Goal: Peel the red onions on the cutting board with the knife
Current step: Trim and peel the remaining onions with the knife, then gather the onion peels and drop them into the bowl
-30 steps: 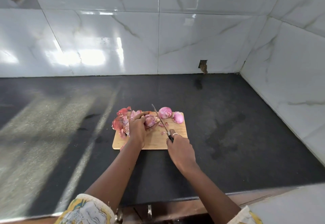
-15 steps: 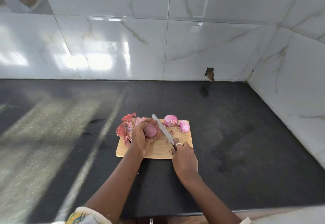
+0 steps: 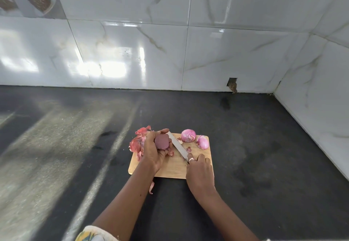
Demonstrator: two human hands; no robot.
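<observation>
The left hand [image 3: 154, 152] held an onion [image 3: 161, 142] — the right hand [image 3: 200, 170] gripped the knife [image 3: 177, 147], blade touching it.

Left hand [image 3: 154, 152] holds a red onion [image 3: 162, 141]; right hand [image 3: 200, 170] holds the knife [image 3: 177, 147] against it.
</observation>
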